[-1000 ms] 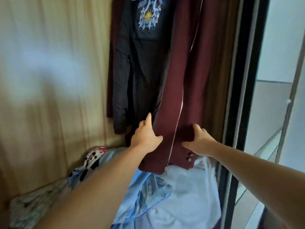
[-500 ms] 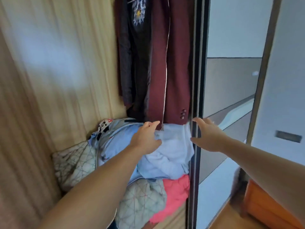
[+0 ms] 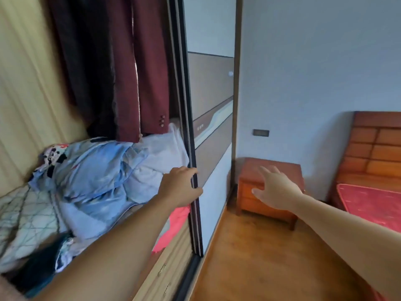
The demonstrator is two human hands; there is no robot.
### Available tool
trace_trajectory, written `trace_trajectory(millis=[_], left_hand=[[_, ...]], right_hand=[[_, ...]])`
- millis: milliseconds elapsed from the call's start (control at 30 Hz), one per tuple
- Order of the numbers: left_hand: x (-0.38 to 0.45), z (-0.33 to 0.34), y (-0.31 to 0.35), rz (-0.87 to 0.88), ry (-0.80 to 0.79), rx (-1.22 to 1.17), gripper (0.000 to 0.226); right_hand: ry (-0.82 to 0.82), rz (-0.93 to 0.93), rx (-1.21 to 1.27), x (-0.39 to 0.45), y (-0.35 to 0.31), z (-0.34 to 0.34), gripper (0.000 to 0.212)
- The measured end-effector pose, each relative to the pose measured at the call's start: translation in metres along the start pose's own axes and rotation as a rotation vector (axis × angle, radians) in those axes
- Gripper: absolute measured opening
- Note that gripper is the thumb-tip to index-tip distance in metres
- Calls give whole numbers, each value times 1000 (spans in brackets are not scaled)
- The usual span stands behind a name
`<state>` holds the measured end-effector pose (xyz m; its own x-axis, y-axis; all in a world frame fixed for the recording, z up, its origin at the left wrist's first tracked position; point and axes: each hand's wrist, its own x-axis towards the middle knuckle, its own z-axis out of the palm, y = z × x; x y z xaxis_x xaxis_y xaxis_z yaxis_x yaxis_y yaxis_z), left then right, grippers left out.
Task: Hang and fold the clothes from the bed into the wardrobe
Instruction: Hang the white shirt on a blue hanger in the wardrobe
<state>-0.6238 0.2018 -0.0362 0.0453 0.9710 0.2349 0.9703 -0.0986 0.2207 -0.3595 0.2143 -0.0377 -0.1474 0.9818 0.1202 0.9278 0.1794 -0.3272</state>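
Note:
A maroon coat [image 3: 149,83] with a zip hangs in the wardrobe, next to a dark garment [image 3: 86,72]. Below them lies a heap of light blue cloth [image 3: 97,170], with a pink piece [image 3: 175,222] under it. My left hand [image 3: 180,185] is at the edge of the dark-framed sliding door [image 3: 195,213], fingers and thumb curled round the frame. My right hand [image 3: 275,190] hovers with fingers spread in front of the nightstand, holding nothing. The bed [image 3: 373,203] with a red mattress shows at the right edge; no clothes are visible on it.
A wooden nightstand [image 3: 280,170] stands against the pale wall between wardrobe and bed. Wood floor [image 3: 260,257] runs along the wardrobe front. A patterned quilt [image 3: 23,218] fills the wardrobe's lower left. Drawer fronts [image 3: 165,270] sit under the clothes.
Both hands have let go of the maroon coat's hem. My view swung right toward the room. The left hand moved onto the sliding door's edge; the right hand swung out to the right.

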Motion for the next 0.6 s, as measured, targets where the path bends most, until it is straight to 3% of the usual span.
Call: trace_trajectory(millis=[167,300,600], left_hand=[[-59,40,17,227,-181,-30,61],[-112,53,46,328,-271,-96,60],[-289,39,154,634,-324,-161,56]], right_hand=[[-28,324,71,-121,21,39,72],[2,466,45,-229,26,43,71],[171,738,80,-493,16,7,72]])
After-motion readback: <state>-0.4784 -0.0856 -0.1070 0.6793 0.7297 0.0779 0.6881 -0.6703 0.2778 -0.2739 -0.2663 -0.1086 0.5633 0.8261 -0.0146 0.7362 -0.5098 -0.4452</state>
